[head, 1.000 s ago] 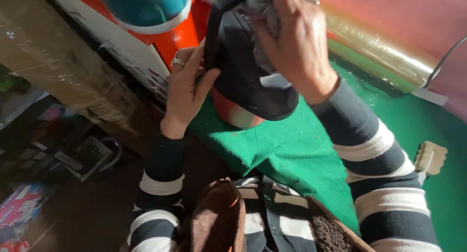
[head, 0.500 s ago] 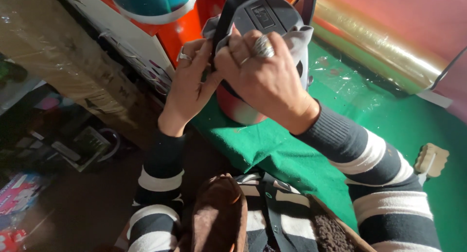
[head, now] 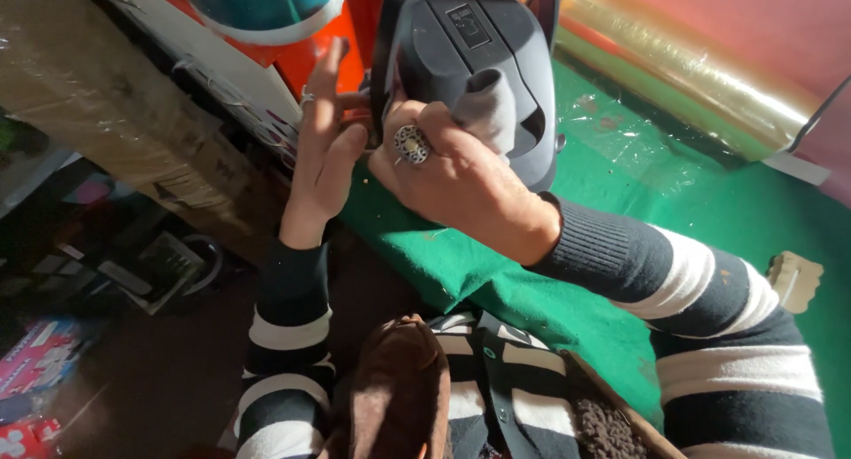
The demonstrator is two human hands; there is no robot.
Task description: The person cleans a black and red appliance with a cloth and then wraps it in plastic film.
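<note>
Right now the right hand [head: 452, 180] (big round ring on one finger) presses a grey cloth [head: 489, 111] against the top of a dark grey plastic appliance housing [head: 470, 47], fingers curled over the cloth. That housing stands at the near edge of the green felt tabletop [head: 709, 219]. Left hand [head: 324, 149] is open and flat, fingers straight and pointing up, palm against the housing's left side, gripping nothing. Both sleeves are black-and-white striped. Gold foil roll [head: 683, 60] lies on the felt behind the housing, well apart. Teal bowl with white rim [head: 261, 7] sits upper left, near the left fingertips.
</note>
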